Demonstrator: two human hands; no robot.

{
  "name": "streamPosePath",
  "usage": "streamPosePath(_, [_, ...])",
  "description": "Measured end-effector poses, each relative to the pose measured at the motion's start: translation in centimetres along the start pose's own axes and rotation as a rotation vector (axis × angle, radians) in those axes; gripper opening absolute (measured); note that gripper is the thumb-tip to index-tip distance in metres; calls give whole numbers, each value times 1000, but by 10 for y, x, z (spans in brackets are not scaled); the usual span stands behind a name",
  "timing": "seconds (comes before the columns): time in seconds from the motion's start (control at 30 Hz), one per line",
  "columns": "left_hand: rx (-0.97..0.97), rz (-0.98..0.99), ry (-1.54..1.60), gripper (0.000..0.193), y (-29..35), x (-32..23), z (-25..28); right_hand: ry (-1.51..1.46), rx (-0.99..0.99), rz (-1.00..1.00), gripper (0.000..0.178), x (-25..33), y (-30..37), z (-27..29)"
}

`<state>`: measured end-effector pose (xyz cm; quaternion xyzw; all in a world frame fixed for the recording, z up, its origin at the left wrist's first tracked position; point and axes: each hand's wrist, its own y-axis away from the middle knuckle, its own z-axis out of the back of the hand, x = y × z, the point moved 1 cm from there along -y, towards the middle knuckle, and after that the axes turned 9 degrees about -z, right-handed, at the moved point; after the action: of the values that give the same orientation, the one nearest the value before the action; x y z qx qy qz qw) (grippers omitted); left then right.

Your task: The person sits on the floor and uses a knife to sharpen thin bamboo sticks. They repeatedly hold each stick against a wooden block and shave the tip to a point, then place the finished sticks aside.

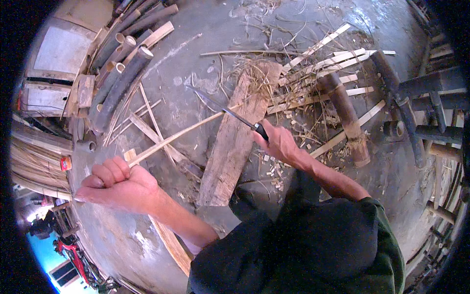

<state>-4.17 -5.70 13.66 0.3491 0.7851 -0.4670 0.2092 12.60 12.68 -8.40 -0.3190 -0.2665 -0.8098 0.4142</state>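
My left hand (120, 182) is closed in a fist round a long, thin bamboo strip (178, 136). The strip slants up to the right, its far end on a thick, worn wooden plank (226, 152). In my right hand (281, 144) is the dark handle of a long-bladed knife (211, 102). Its blade points up and left, crossing the strip near the plank's left edge; whether they touch, I cannot tell. Shavings (254, 73) are heaped on the plank's far end.
Split bamboo strips (333, 61) and small cut pieces (279, 179) litter the floor right of the plank. A thick bamboo length (345, 117) lies there too. Bamboo tubes (125, 83) are stacked at the far left, with bundled strips (41, 161) nearer. Dark poles (431, 100) crowd the right side.
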Motion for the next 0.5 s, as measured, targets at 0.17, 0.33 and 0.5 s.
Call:
streamPosePath(0.17, [4, -9, -38, 48, 1, -6, -5, -62, -70, -75, 34, -25, -11, -8])
streamPosePath(0.33, [58, -16, -79, 48, 1, -3, -3, -7, -134, -118, 34, -35, -16, -8])
streamPosePath(0.5, [-44, 46, -129, 49, 6, -9, -9, -95, -28, -152, 34, -19, -3, -6])
